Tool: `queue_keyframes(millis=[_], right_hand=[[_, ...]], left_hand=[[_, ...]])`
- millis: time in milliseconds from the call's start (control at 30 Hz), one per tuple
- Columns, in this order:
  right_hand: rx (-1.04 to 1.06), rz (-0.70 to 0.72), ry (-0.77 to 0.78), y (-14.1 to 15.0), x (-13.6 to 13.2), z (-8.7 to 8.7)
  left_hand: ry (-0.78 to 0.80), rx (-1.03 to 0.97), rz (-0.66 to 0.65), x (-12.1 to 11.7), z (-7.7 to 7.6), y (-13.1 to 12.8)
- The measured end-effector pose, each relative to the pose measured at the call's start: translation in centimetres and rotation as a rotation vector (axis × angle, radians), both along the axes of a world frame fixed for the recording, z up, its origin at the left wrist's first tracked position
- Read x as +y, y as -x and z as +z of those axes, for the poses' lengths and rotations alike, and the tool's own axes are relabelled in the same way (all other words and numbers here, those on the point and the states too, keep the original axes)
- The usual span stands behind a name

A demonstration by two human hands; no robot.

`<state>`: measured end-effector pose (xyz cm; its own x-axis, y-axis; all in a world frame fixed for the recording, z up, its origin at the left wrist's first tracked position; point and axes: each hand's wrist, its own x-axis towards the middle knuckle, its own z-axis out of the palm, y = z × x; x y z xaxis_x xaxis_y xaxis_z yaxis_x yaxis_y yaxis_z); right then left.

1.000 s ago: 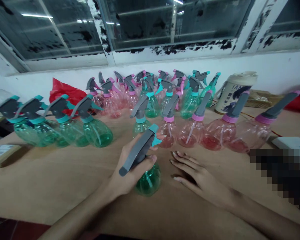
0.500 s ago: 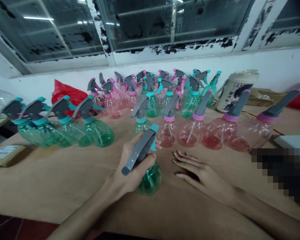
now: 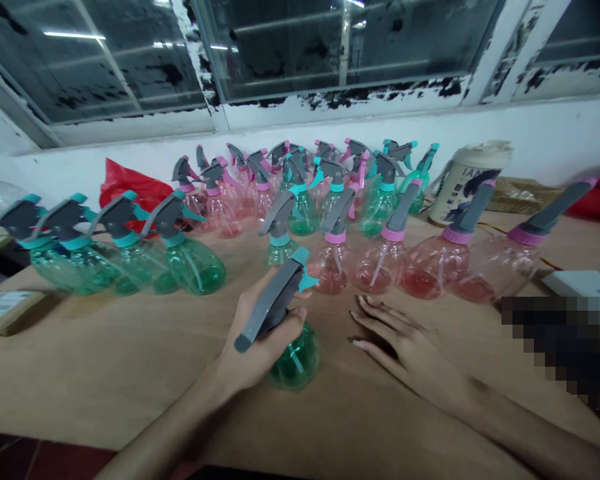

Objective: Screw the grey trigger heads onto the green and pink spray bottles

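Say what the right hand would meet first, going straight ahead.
Likely the green spray bottle in the left hand; depth is unclear, so the leftmost front-row pink bottle could come first.

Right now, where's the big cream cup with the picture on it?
In the head view, the cream cup stands at the back right near the wall, behind the front pink-collared spray bottles and just left of a brown box.

The left hand's grip [image 3: 260, 358] hides the neck of its green spray bottle [image 3: 296, 363]; pixelation masks a dark patch [image 3: 570, 340] at right; side edges crop a clear container [image 3: 0, 202] and red bag [image 3: 597, 198]
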<state>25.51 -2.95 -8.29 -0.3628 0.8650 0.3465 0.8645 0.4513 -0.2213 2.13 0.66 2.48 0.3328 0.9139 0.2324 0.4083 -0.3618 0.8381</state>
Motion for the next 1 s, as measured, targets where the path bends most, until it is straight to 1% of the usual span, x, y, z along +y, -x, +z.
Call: queue_keyframes(millis=[133, 267, 433, 500, 600, 767, 1000], right_hand=[[0.015, -0.011, -0.012, -0.1, 0.1, -0.2], [0.021, 0.007, -0.001, -0.1, 0.1, -0.5], [0.050, 0.013, -0.017, -0.2, 0.1, -0.7], [0.063, 0.013, -0.016, -0.2, 0.1, -0.8], [0.031, 0.011, -0.011, -0.2, 0.1, -0.9], [-0.011, 0.015, -0.034, 0.1, -0.1, -0.7], [0.027, 0.004, -0.026, 0.2, -0.2, -0.9]], left_hand=[[-0.021, -0.001, 0.007, 0.1, -0.3, 0.2], [-0.005, -0.008, 0.003, 0.2, -0.4, 0.1], [0.014, -0.033, -0.043, 0.1, 0.0, 0.0], [0.022, -0.016, -0.043, 0.0, 0.2, 0.0], [0.036, 0.004, -0.041, 0.1, 0.5, 0.0], [-0.010, -0.072, -0.109, 0.3, 0.7, -0.3], [0.028, -0.003, 0.004, 0.2, 0.4, -0.1]])
